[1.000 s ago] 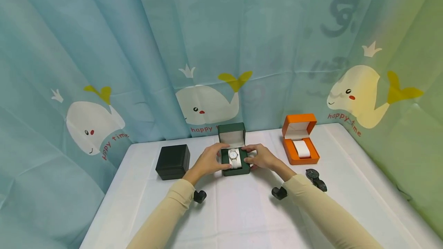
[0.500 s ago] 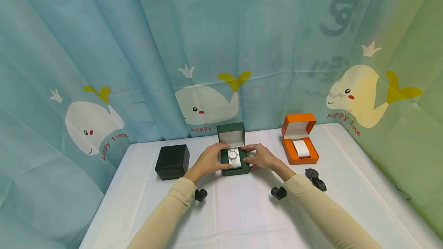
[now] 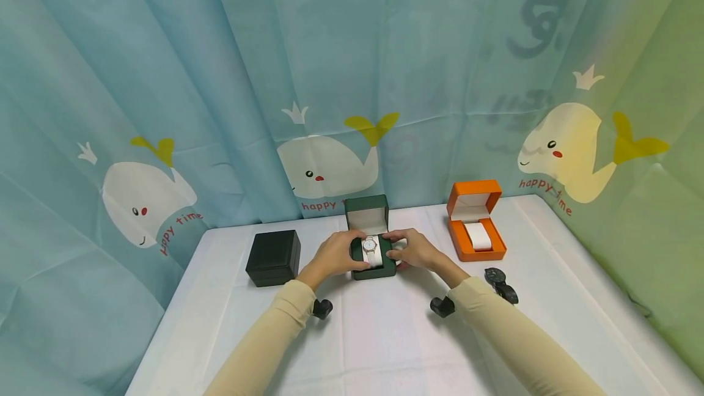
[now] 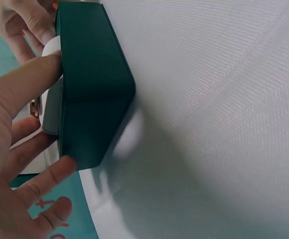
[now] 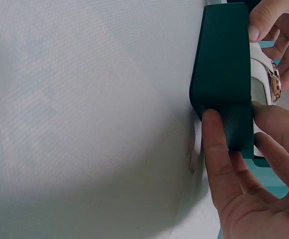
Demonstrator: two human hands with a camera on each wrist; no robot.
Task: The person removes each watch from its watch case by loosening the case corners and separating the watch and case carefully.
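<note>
A green watch box (image 3: 376,272) stands with its lid raised at the table's far middle. In it lies a white-strapped wristwatch (image 3: 370,245) with a gold-toned case, wrapped round a white cushion (image 5: 256,92). My left hand (image 3: 333,253) spans the cushion from the left, thumb at its front end and index finger toward its back; the other fingers are by the box's left wall in the left wrist view. With my right hand (image 3: 414,249) I grip the box's right wall, one finger (image 5: 215,144) along its outside and others over the rim.
A closed black box (image 3: 274,258) stands to the left. At the right is an orange watch box (image 3: 477,255), lid up, with a white cushion (image 3: 478,236). Two dark watches (image 3: 501,285) lie beside my right forearm. A patterned curtain (image 3: 440,78) hangs behind the white table (image 3: 385,347).
The left hand and wrist have shifted very slightly right along the cushion. The right hand and the green box stay in place.
</note>
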